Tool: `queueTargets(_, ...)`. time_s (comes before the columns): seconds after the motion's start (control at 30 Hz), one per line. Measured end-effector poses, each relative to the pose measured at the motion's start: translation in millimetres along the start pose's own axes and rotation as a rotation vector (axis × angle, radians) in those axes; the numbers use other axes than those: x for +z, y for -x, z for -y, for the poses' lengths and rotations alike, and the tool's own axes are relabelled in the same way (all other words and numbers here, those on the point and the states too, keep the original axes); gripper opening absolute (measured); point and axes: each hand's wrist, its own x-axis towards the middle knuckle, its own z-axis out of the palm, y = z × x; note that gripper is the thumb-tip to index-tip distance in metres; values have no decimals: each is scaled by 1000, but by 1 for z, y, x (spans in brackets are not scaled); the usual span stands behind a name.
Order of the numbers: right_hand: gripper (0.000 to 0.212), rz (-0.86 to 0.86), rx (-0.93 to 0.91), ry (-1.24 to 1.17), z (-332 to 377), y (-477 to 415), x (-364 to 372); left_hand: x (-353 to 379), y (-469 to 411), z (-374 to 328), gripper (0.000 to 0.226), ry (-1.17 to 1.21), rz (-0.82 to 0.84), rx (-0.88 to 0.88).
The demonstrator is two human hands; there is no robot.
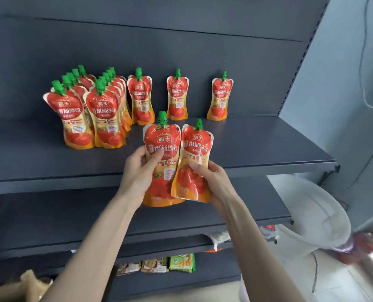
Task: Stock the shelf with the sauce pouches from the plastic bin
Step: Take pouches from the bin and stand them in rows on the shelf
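Two slim forearms are shown, bare from the wrists down to the picture's lower edge. The left hand (137,173) and the right hand (215,182) are likewise seen bare.

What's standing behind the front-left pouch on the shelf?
More sauce pouches line up behind the front-left pouch; mostly only their green caps show. Their bodies are covered, so the count is unclear.

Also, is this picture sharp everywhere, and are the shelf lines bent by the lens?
Head view: the wide lens bows the shelf edge and leans the upright; the left pouch, in the left hand, and right pouch, in the right hand, are sharp, with glare on the right pouch; the red bundle at lower right is blurred.
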Motion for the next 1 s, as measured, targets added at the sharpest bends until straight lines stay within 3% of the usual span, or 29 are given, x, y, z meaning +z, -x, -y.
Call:
queueTargets(0.53,24,-120,-256,274,38,-187,28,-9,-178,11,17,-156,-170,241)
queueTargets(0.83,29,-176,-333,308,33,-255,33,-8,-238,24,21,-116,-187,228)
queueTargets(1.0,32,-180,-363,321,17,-264,34,-14,-244,45,40,-128,-152,165)
